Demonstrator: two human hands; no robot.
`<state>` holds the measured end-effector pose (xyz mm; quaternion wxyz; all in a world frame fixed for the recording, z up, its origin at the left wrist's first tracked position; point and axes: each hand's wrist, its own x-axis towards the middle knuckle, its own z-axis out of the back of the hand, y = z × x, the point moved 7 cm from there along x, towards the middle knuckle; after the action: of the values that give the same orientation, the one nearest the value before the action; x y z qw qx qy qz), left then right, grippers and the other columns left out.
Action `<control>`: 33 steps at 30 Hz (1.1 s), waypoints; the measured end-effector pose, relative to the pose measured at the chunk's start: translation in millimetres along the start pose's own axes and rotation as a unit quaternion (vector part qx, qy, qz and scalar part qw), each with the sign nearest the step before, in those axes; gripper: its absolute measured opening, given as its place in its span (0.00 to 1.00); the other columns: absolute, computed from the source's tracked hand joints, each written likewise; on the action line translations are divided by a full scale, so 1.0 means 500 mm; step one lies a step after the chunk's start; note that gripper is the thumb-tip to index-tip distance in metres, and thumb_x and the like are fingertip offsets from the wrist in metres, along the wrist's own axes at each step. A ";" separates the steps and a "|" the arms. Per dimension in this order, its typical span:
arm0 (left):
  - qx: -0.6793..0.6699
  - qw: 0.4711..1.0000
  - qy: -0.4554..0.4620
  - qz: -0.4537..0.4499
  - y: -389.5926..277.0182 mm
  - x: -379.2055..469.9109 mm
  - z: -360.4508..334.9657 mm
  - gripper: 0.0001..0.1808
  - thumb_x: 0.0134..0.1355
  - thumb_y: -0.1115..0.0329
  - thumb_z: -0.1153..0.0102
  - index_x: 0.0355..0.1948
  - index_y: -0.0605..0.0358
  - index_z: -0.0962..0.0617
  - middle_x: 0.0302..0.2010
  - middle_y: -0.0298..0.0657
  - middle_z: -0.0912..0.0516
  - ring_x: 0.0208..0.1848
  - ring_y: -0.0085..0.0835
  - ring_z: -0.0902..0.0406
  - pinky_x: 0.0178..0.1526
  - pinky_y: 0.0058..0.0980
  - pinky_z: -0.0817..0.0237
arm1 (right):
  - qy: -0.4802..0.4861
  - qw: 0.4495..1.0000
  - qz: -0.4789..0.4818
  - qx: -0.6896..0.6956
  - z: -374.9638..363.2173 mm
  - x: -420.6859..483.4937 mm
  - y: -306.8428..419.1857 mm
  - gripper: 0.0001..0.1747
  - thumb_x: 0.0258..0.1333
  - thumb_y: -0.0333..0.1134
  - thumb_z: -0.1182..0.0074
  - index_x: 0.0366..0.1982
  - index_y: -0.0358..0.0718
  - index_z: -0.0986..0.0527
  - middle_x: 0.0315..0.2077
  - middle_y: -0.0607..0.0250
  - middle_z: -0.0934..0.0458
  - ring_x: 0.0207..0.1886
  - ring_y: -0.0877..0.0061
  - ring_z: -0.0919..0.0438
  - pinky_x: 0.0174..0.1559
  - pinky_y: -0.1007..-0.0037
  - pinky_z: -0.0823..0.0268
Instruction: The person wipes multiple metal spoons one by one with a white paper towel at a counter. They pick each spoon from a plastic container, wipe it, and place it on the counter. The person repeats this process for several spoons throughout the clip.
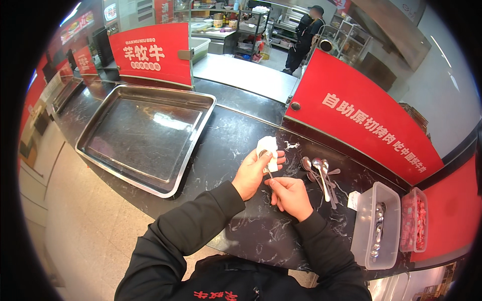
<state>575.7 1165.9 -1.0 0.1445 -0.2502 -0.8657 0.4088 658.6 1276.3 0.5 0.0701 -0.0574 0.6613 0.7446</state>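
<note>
Over the dark marbled counter, my left hand (248, 173) holds a white paper tissue (267, 144) around the bowl end of a metal spoon (269, 173), the thumb pressing on the bowl. Just below it, my right hand (293, 193) pinches the spoon's handle between thumb and fingers. To the right of my hands, several metal spoons (323, 178) lie in a loose, crossed pile on the counter. Farther right stands a translucent plastic box (360, 229) with more spoons (379, 225) inside, stacked in a row along its length.
A large, shallow metal tray (141, 137) rests on the counter at left. Beside the box is a smaller container (403, 233) of red-wrapped pieces. Red panels with writing (150, 56) border the counter's far side. A person (307, 37) stands in the kitchen behind.
</note>
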 end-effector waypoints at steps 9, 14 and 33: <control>-0.059 0.998 0.006 -0.002 -0.006 -0.015 -0.013 0.24 0.83 0.59 0.52 0.70 0.66 0.29 0.68 0.52 0.20 0.70 0.41 0.22 0.71 0.44 0.29 | -0.037 0.998 0.015 0.045 0.006 -0.005 -0.002 0.17 0.79 0.37 0.46 0.47 0.30 0.15 0.15 0.69 0.25 0.12 0.85 0.31 0.16 0.77 0.41; 0.003 1.000 -0.028 -0.008 0.005 -0.012 -0.014 0.22 0.84 0.61 0.55 0.69 0.66 0.29 0.67 0.52 0.19 0.67 0.39 0.19 0.67 0.40 0.25 | -0.057 0.997 0.019 0.045 0.008 -0.004 -0.009 0.16 0.79 0.37 0.46 0.47 0.31 0.15 0.16 0.69 0.25 0.13 0.85 0.30 0.17 0.77 0.39; 0.054 0.995 -0.084 0.003 -0.019 -0.007 0.020 0.16 0.77 0.61 0.36 0.53 0.66 0.17 0.44 0.44 0.10 0.43 0.29 0.12 0.46 0.28 0.20 | -0.060 0.997 0.040 0.031 -0.005 -0.006 -0.011 0.20 0.82 0.42 0.49 0.45 0.32 0.16 0.19 0.70 0.23 0.16 0.87 0.29 0.21 0.79 0.36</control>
<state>571.4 1152.6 -0.1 0.0830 -0.2091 -0.8510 0.4746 662.7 1274.1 -4.6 0.0819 0.0159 0.6804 0.7281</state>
